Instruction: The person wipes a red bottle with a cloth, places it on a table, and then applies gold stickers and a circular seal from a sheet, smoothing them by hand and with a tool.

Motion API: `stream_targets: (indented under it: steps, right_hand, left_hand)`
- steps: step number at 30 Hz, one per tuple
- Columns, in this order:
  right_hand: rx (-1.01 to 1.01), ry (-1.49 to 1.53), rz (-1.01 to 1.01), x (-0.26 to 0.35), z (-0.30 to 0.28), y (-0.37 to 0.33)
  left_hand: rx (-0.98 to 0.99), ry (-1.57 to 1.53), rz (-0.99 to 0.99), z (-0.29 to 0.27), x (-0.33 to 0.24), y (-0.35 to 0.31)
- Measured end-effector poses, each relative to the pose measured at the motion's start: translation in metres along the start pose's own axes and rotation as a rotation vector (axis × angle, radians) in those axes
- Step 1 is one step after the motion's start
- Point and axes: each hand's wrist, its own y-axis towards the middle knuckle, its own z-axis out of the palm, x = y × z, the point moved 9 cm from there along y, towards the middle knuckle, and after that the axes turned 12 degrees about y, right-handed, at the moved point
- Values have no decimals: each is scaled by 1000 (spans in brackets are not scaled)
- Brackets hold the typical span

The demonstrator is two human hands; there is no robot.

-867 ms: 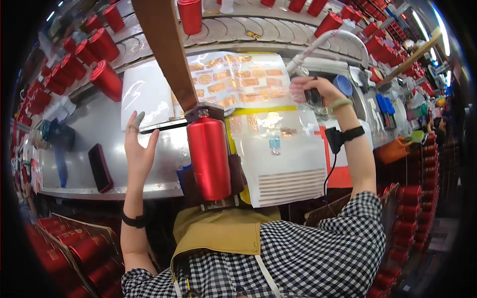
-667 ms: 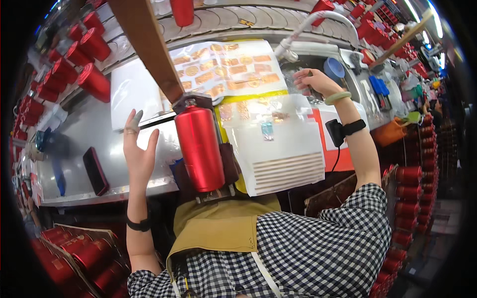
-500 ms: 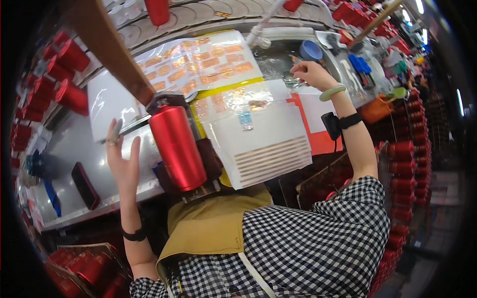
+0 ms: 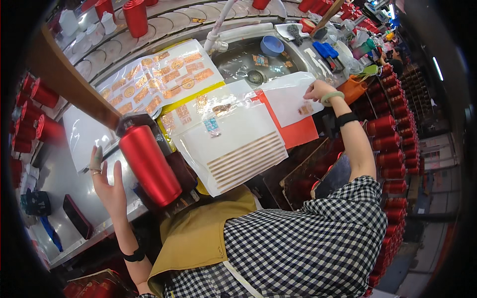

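Observation:
Just left of a glossy red metal cylinder, my left hand is open, fingers spread, with a greyish cover on one fingertip. The cylinder lies tilted on a dark holder, its far end against a brown wooden bar. On the right, my right hand is closed, fingertips bent together over a white sheet bearing a small gold decal. What its fingertips hold, if anything, is hidden. Under that sheet sits a red folder. Between my hands lies a white sheet with gold stripes.
Beyond are a sheet of gold-orange decals and a metal basin of water with a blue bowl. A phone lies on the metal table at left. Red canisters are stacked at right.
My right hand has come back from the basin's edge to above the white sheet on the red folder, its fingers drawing together. My left hand stays spread beside the cylinder. The view has shifted.

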Motion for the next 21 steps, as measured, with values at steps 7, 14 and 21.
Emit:
stream_targets:
  steps: [7, 14, 21]
  right_hand:
    - [-155, -9, -502, 108, 38, 0]
    - [-37, 223, -784, 217, 65, -73]
    - [-38, 176, -870, 272, 106, -96]
  left_hand:
    - [-2, 74, -45, -10, 5, -32]
    - [-113, 4, -31, -26, -39, -71]
    - [-54, -321, -316, -41, 34, -177]
